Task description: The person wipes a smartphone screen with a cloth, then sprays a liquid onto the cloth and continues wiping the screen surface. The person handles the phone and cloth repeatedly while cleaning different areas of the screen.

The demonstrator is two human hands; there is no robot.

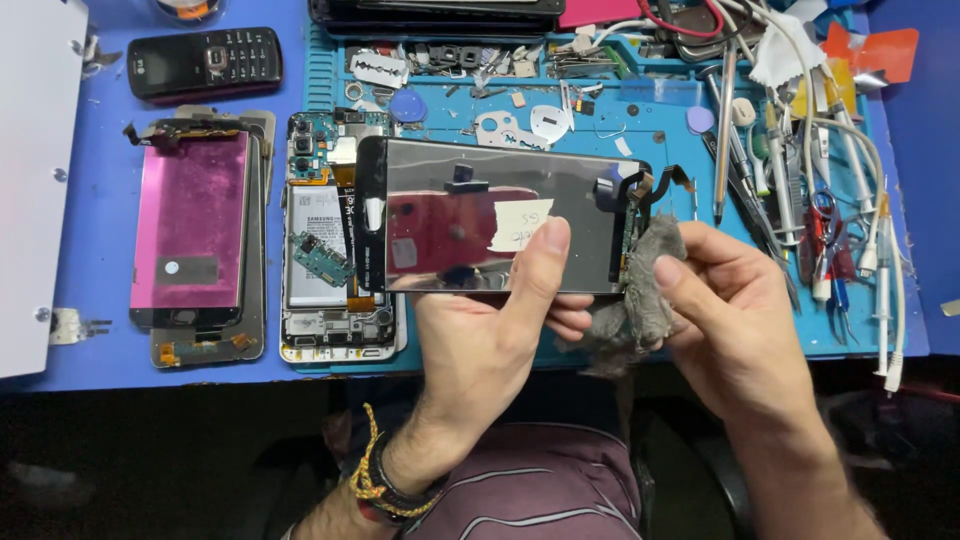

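Over the mat (600,110), left hand (490,330) pinches the screen (500,215) by its edge; right hand (735,320) clamps a rag (650,285). Thin, stiff, likely fragile; edges look the safest hold.

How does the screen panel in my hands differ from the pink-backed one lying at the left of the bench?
The held screen panel is silvery and mirror-like; the pink-backed panel is magenta. The held one lies crosswise, gripped by the left hand, with the right hand pressing a grey cloth to its end; the pink one lies lengthwise, untouched. The held one carries a pale paper sticker. Both are bare rectangular phone displays.
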